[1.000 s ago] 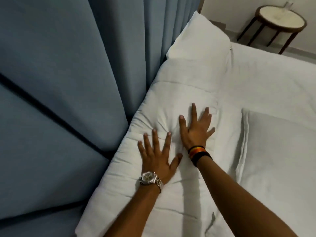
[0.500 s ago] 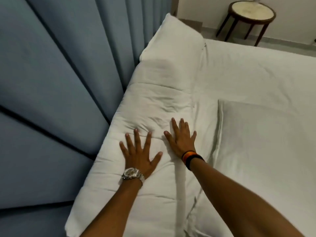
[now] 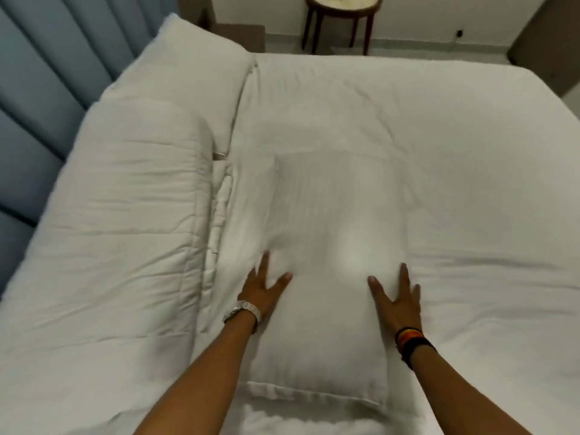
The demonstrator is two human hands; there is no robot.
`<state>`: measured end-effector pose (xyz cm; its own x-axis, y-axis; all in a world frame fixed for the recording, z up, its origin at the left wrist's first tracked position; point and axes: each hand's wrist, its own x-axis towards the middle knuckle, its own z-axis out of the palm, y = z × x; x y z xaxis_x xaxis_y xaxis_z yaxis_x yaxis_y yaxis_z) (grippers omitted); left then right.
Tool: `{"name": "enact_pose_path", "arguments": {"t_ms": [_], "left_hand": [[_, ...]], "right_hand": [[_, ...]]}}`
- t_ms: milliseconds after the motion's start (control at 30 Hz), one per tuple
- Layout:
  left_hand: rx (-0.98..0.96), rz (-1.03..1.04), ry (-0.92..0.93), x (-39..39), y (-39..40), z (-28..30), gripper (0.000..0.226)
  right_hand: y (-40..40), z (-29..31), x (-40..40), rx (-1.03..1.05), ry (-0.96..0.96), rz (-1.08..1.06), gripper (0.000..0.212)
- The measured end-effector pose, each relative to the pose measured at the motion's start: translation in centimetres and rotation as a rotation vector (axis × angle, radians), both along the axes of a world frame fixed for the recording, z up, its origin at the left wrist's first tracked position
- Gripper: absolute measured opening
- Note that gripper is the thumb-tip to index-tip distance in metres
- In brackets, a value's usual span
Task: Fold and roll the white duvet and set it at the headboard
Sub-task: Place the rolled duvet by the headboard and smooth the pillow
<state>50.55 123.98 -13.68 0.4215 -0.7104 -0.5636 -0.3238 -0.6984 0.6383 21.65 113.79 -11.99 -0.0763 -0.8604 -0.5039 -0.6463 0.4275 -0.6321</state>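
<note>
The white duvet (image 3: 125,233) lies folded in a thick roll along the blue padded headboard (image 3: 34,98) on the left. Both my hands are off it. My left hand (image 3: 262,293), with a metal watch, rests fingers spread on the left edge of a white pillow (image 3: 329,246) in the middle of the bed. My right hand (image 3: 397,301), with dark and orange wristbands, rests fingers spread on the pillow's right edge. Neither hand grips the pillow.
A second white pillow (image 3: 191,70) lies against the headboard beyond the roll. The white sheet (image 3: 470,171) covers the mattress to the right. A round wooden side table (image 3: 340,14) stands past the far bed edge, near a pale wall.
Both hands have left the rolled duvet and moved right onto the pillow. My view has swung right, away from the headboard toward the middle of the bed.
</note>
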Motion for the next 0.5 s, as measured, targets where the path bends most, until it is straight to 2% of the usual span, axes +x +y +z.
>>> {"name": "enact_pose_path", "arguments": {"t_ms": [100,200,367,500], "left_hand": [[-0.062,0.223,0.130,-1.6,-0.5,0.5,0.104],[-0.164,0.281,0.111,-3.2,-1.6,3.2,0.099],[-0.380,0.267,-0.113,-4.3,-4.1,12.0,0.093],[-0.567,0.189,-0.285,-1.2,-4.4,20.9,0.081]], "right_hand": [[-1.6,-1.2,-2.2,0.067,-0.192,-0.012,0.107],[-2.4,-0.9,-2.6,0.016,-0.311,-0.087,0.103],[-2.3,3.2,0.7,-0.189,-0.466,-0.188,0.095],[-2.4,9.1,4.9,-0.279,-0.593,-0.208,0.088]]}}
